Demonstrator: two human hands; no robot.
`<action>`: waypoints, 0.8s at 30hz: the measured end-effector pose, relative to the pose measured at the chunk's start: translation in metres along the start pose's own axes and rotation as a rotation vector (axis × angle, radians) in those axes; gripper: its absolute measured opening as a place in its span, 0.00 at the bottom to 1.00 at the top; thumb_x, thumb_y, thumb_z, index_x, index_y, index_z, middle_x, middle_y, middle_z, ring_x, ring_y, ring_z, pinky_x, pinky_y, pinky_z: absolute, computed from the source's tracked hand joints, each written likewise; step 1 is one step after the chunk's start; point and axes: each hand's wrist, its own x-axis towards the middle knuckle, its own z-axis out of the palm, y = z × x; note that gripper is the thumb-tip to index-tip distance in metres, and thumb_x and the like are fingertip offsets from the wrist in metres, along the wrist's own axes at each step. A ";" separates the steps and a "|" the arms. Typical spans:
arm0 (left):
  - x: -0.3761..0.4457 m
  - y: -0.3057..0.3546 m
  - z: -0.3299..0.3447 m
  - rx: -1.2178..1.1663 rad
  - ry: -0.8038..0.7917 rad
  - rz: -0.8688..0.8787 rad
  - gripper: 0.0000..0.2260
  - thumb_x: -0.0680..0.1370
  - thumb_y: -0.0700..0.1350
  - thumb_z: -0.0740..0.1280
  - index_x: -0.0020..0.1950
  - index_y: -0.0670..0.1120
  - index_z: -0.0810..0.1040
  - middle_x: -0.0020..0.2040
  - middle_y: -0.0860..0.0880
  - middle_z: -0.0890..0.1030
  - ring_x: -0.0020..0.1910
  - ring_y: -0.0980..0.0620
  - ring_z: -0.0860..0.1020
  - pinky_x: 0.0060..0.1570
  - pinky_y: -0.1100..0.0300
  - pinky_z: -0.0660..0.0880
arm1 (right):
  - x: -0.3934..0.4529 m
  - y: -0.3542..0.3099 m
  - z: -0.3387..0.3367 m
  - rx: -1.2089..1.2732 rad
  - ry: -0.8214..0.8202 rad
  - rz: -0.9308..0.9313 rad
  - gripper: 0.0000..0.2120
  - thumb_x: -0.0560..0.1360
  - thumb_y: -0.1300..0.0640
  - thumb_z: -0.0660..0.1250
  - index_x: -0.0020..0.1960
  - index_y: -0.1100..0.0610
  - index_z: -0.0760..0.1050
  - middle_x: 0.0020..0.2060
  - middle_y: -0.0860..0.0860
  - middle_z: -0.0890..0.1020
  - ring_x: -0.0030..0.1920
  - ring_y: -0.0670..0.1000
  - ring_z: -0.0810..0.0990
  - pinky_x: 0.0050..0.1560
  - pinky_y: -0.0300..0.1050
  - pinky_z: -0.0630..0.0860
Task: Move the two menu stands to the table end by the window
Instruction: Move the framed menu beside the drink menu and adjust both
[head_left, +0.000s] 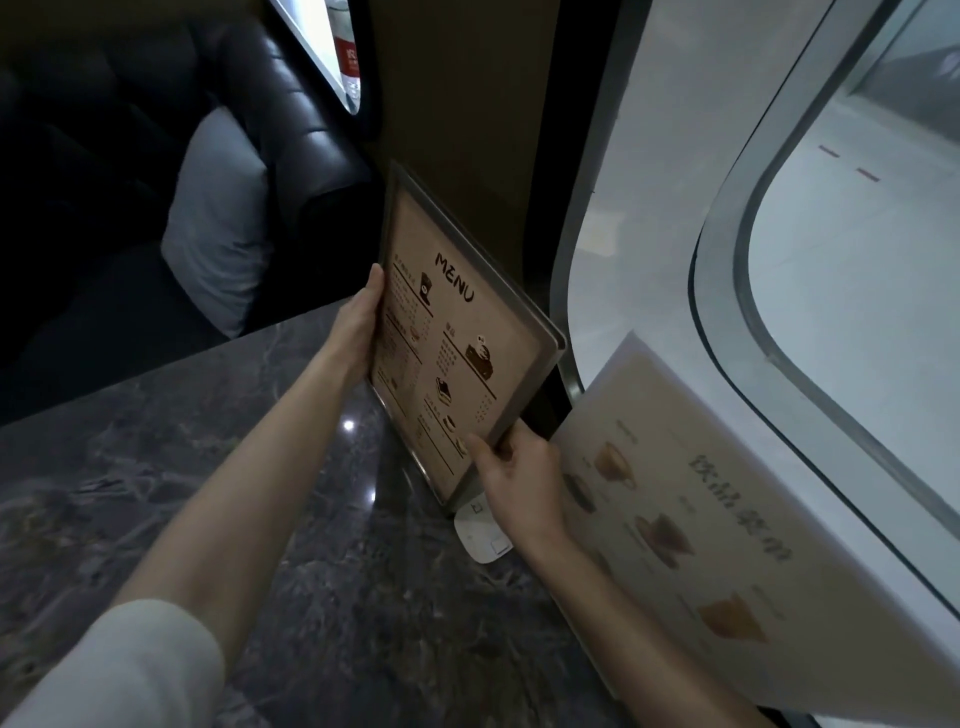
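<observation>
A brown menu stand (457, 332) with the word MENU on it stands tilted at the far end of the dark marble table (218, 483), close to the window (852, 270). My left hand (358, 322) grips its left edge. My right hand (514, 467) grips its lower right corner, thumb on the front. Its foot is near the table surface; contact cannot be judged. A second, pale menu stand (717, 525) with drink pictures stands to the right, against the window wall.
A small white card (480, 535) lies on the table under the brown stand's foot. A dark leather bench (130, 156) with a grey cushion (218, 223) is beyond the table's left side. The white curved window frame (649, 208) borders the right.
</observation>
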 end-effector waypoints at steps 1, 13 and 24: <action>0.001 0.000 0.000 -0.002 0.003 -0.008 0.19 0.75 0.63 0.57 0.50 0.52 0.80 0.43 0.55 0.85 0.42 0.59 0.82 0.31 0.71 0.76 | 0.000 -0.001 0.000 -0.007 0.001 -0.001 0.16 0.74 0.58 0.65 0.61 0.60 0.72 0.59 0.55 0.79 0.59 0.52 0.77 0.57 0.50 0.78; -0.024 0.001 0.012 0.209 0.088 -0.020 0.25 0.79 0.58 0.50 0.71 0.45 0.60 0.69 0.46 0.68 0.65 0.49 0.68 0.66 0.51 0.63 | 0.005 -0.003 -0.004 -0.165 -0.077 0.070 0.18 0.75 0.54 0.64 0.63 0.57 0.70 0.61 0.53 0.78 0.58 0.51 0.77 0.50 0.37 0.74; -0.112 0.004 0.030 1.063 0.210 0.564 0.19 0.79 0.47 0.57 0.67 0.39 0.66 0.71 0.39 0.65 0.70 0.42 0.64 0.68 0.45 0.62 | -0.007 -0.066 -0.035 -0.553 -0.281 0.078 0.15 0.74 0.54 0.63 0.57 0.61 0.75 0.53 0.58 0.81 0.45 0.53 0.80 0.30 0.36 0.73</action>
